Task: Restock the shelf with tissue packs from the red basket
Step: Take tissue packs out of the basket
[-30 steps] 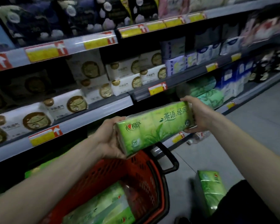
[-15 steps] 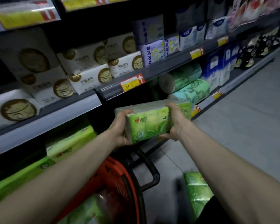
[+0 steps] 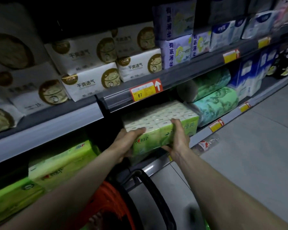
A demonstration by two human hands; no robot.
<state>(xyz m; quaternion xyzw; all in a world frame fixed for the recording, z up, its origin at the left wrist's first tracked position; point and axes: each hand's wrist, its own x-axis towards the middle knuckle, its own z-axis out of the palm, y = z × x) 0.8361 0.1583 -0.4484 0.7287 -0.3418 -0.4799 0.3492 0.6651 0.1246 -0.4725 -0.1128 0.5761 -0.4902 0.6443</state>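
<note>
The left hand (image 3: 128, 143) and right hand (image 3: 178, 140), fingers curled round the green tissue pack (image 3: 161, 128) at 2 near corners, should push it level — squarely in beside the teal roll pack (image 3: 214, 105).

Red basket (image 3: 112, 203) is cut off by the bottom edge.

Three green tissue packs (image 3: 158, 120), possibly more; two hands (image 3: 178, 140); one red basket (image 3: 110, 201).

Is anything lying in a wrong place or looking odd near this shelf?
Yes: a clear plastic bottle lies on its side on the floor beside the bottom shelf, not among the stocked goods.
</note>
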